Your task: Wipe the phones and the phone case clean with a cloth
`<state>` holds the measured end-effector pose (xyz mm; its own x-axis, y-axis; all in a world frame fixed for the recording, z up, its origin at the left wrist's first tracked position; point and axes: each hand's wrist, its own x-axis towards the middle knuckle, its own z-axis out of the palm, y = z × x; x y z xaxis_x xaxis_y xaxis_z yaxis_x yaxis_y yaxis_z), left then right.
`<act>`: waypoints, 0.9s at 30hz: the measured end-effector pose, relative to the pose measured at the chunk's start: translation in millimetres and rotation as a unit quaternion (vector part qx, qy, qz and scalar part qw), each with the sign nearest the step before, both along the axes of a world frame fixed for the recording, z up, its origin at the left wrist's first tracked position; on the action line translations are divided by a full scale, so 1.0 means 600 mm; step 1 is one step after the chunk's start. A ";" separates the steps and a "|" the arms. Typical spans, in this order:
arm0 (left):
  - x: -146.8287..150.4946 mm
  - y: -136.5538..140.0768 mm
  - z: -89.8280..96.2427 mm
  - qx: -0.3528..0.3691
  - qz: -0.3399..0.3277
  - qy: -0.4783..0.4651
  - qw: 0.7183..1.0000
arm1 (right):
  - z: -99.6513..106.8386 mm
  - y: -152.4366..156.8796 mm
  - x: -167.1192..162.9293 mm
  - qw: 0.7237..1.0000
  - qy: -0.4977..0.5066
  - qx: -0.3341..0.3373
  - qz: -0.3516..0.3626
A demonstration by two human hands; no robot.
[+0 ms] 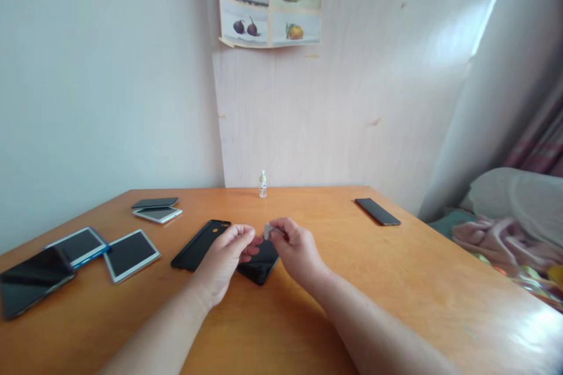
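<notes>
My right hand (299,247) pinches a small pale grey piece (267,231) between thumb and fingertips; its exact kind is too small to tell. Just left of it is my left hand (226,258), closed, its thumb against the index finger and the other fingers curled. Whether anything is in that pinch I cannot make out. Beneath the hands, a black phone (260,265) lies on the table, partly covered by them. A black phone case (200,246) with a round hole near its top lies beside my left hand, which hides part of it.
On the wooden table (396,304), white-framed phones or tablets (132,255) and a large dark tablet (35,281) lie at left. A dark phone (377,211) is at far right. A small clear pump bottle (263,185) stands by the wall. Bedding (497,240) lies beyond the right edge.
</notes>
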<state>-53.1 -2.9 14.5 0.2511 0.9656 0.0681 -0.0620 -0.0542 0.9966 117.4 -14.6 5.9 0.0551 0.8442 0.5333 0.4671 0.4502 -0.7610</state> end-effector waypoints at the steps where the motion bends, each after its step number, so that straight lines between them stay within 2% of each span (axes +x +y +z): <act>1: -0.001 0.003 -0.001 0.014 0.027 0.031 0.999 | -0.002 0.006 0.007 1.000 0.011 -0.010 -0.018; 4: -0.008 0.013 -0.009 0.071 0.100 0.135 0.983 | -0.008 0.023 0.028 0.998 0.004 -0.042 -0.053; 6: -0.014 0.015 -0.016 0.095 0.114 0.210 0.966 | -0.013 0.031 0.039 0.996 -0.024 -0.052 -0.067; 12: -0.024 -0.008 -0.024 0.166 0.036 0.396 0.903 | -0.026 0.050 0.068 0.986 -0.088 -0.067 -0.126; 16: -0.027 -0.017 -0.021 0.210 -0.011 0.448 0.869 | -0.035 0.057 0.082 0.980 -0.097 -0.092 -0.146; 19: -0.025 -0.015 -0.024 0.229 -0.019 0.444 0.866 | -0.042 0.058 0.083 0.979 -0.121 -0.097 -0.136; 23: -0.021 -0.007 -0.031 0.239 -0.018 0.416 0.877 | -0.048 0.057 0.083 0.971 -0.174 -0.096 -0.134; 27: -0.020 0.002 -0.033 0.214 -0.017 0.369 0.905 | -0.049 0.058 0.089 0.955 -0.240 -0.090 -0.150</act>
